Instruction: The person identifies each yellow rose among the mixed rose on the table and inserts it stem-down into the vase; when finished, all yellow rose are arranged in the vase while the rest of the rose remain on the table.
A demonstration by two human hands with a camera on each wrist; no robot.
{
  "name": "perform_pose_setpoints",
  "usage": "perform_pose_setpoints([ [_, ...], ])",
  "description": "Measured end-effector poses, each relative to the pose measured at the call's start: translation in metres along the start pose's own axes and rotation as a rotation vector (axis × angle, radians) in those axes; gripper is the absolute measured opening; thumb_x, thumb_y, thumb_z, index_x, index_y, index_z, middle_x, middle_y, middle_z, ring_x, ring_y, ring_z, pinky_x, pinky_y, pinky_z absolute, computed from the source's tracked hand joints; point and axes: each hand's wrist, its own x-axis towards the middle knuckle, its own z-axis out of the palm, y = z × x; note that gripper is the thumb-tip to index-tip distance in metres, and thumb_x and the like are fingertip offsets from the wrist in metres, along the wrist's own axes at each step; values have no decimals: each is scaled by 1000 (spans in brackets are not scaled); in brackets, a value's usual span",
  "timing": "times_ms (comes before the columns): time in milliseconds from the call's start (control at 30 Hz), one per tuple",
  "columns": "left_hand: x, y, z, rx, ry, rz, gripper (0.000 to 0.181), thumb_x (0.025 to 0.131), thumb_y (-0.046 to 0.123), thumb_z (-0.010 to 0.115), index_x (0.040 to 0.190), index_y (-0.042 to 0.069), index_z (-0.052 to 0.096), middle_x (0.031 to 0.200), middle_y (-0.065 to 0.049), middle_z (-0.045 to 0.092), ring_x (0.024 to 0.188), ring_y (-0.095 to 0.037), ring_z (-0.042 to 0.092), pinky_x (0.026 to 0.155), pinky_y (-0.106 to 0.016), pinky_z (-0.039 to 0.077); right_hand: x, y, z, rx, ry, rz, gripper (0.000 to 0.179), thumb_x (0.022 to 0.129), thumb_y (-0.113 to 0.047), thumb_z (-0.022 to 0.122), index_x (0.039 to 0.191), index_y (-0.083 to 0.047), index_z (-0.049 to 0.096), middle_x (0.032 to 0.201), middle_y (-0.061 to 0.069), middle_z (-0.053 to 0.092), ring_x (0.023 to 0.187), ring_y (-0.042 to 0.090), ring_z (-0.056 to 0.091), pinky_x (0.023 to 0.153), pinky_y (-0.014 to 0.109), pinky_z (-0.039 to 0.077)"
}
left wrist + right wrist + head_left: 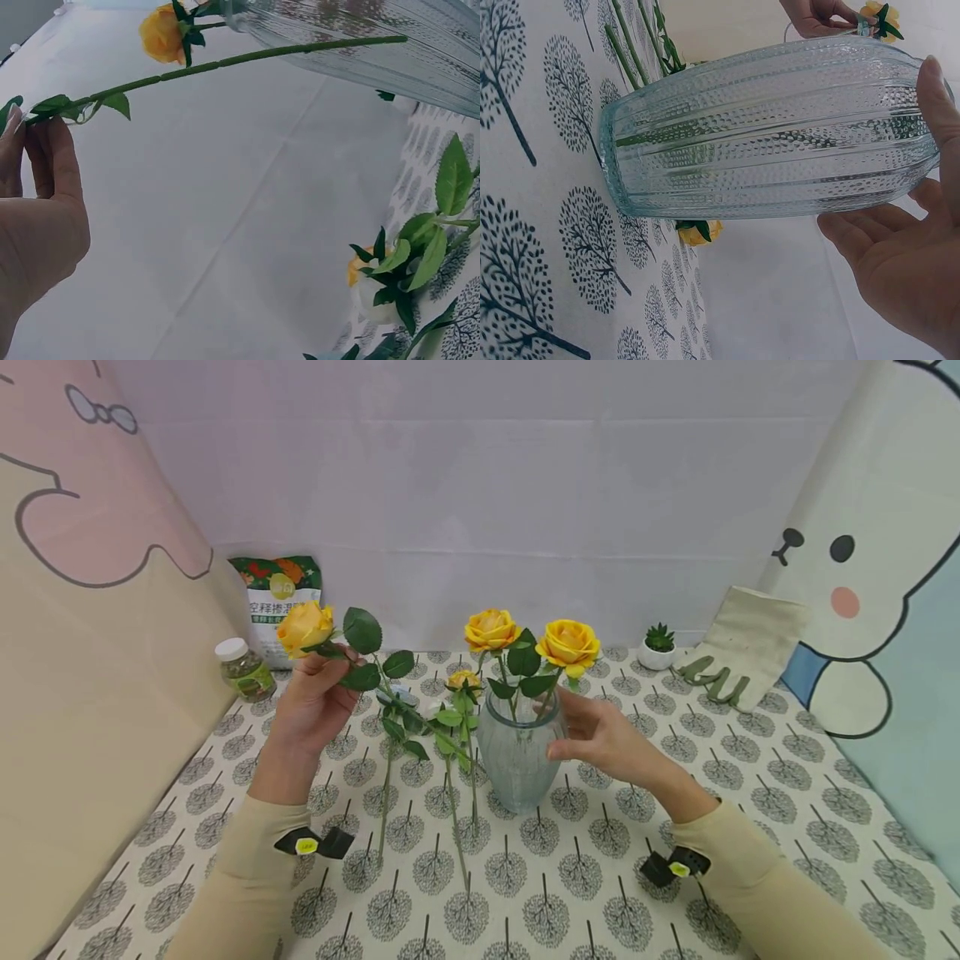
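My left hand pinches a yellow rose just below its bloom, at the left of the head view. Its green stem slants down toward the vase and, in the left wrist view, passes in front of the glass. My right hand grips the clear ribbed glass vase near its neck, thumb on the near side and fingers behind. Two more yellow roses stand in the vase, which is upright on the cloth.
Left of the vase, more roses lie on the tree-print cloth, one yellow bloom showing. A lidded jar and a printed bag stand back left. Back right are a small potted succulent and fabric gloves.
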Motion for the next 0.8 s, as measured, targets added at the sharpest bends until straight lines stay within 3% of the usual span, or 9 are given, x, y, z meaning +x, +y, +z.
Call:
perform_pose_setpoints([
  [267,0,15,11,-290,44,56,18,95,-15,54,101,-8,71,94,-22,69,90,-31,69,82,-34,59,-1,-1,0,8,-1,7,94,84,-34,80,155,1,29,150,22,44,129,37,53,100,37,51],
  [533,1,19,19,-319,151,140,6,91,-12,64,95,-12,68,90,-23,69,85,-30,71,79,-36,61,0,-3,0,4,6,12,94,83,-33,80,154,2,30,150,22,44,129,38,53,100,36,51],
  [800,0,25,26,-433,163,205,7,87,-18,65,93,-15,65,88,-28,68,82,-36,71,77,-41,62,-1,-3,0,-8,10,20,96,82,-37,80,154,2,30,151,22,43,129,38,53,100,36,51],
])
